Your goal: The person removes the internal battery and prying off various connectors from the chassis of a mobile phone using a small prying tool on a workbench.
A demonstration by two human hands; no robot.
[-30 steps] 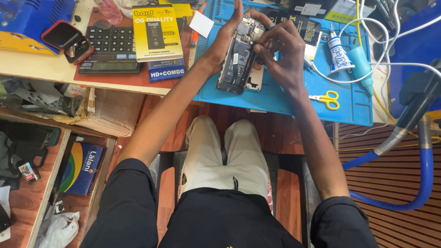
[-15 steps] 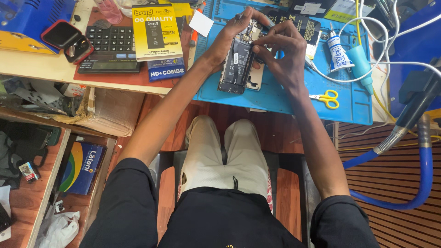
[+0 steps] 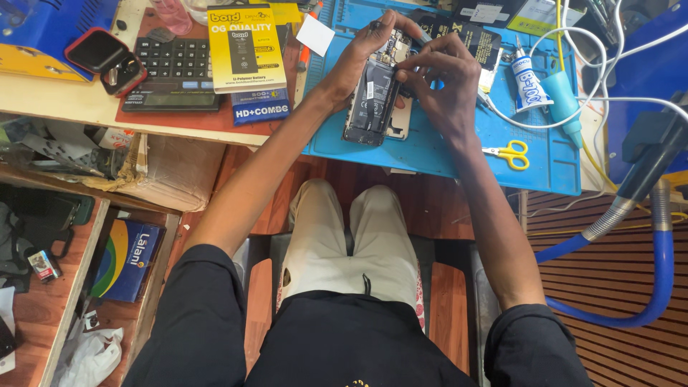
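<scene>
I see an opened smartphone (image 3: 373, 100) lying on the blue work mat (image 3: 459, 154), back cover off, battery and circuit board exposed. My left hand (image 3: 362, 54) wraps the phone's upper left edge and steadies it, fingers curled over the top. My right hand (image 3: 444, 82) sits against the phone's right side, fingertips pinched narrow over the upper board area; whether they grip a small tool or part, I cannot tell.

Progress, as I judge it: the phone is already opened and its internals are laid bare, so disassembly is done at least that far. The battery appears to be seated in the body. Work is concentrated at the top of the board; closing up the phone is not yet done.

Surroundings: just beyond my right hand lies a white glue tube (image 3: 525, 82) beside a teal applicator bottle (image 3: 561, 104). Near my right wrist, small yellow-handled scissors (image 3: 507, 153) rest on the mat. Well to the left of my left hand stand a yellow battery package (image 3: 244, 46), a black calculator (image 3: 175, 72) and a blue box (image 3: 261, 106). White cables (image 3: 609, 50) trail past the right hand. A blue hose (image 3: 645, 287) curves well off to the right.
</scene>
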